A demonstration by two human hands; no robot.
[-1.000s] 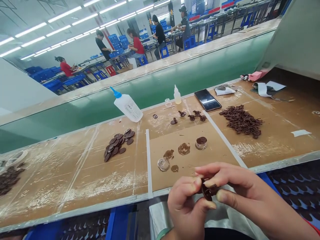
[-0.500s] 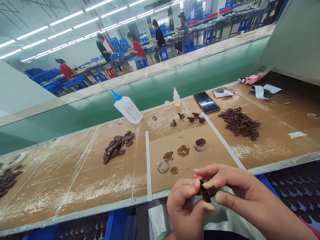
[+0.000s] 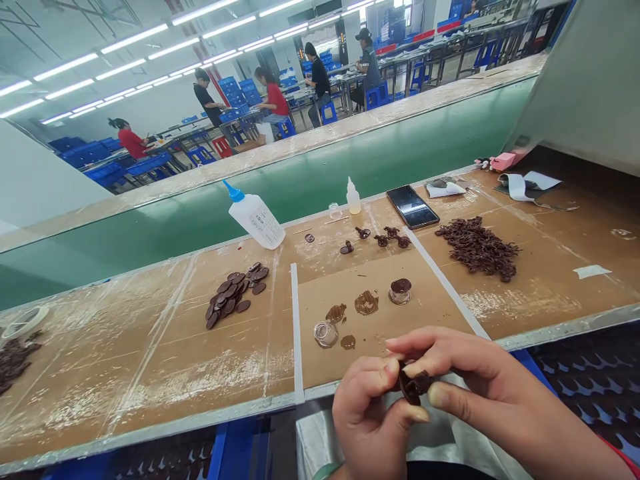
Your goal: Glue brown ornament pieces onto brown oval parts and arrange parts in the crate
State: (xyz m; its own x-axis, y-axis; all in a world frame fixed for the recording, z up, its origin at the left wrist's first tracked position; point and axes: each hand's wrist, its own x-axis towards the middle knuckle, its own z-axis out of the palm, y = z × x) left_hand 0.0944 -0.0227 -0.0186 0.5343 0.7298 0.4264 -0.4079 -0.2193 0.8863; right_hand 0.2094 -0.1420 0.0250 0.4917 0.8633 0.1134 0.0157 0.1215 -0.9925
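Note:
Between the thumb and fingers of my left hand (image 3: 371, 413) is a dark brown oval disc (image 3: 407, 388), tilted on edge. My right hand (image 3: 463, 370) pinches a small dark brown figure-like piece (image 3: 423, 382) against the disc's face; its exact shape is partly hidden by the fingers. Both hands are closed, close together over the front edge of the worktable (image 3: 165, 380). On the brown board beyond them sit a small clear round container (image 3: 326, 334) and a clear cup with a dark top (image 3: 400, 291). Brown stains mark the board between these.
A pile of brown discs (image 3: 233, 297) lies left, a heap of thin brown pieces (image 3: 477, 247) right. Behind stand a blue-capped bottle (image 3: 259, 220), a small dropper bottle (image 3: 353, 199), several joined pieces (image 3: 390, 235) and a phone (image 3: 413, 206). Trays of brown parts (image 3: 595, 380) are below the table. Several people work far off.

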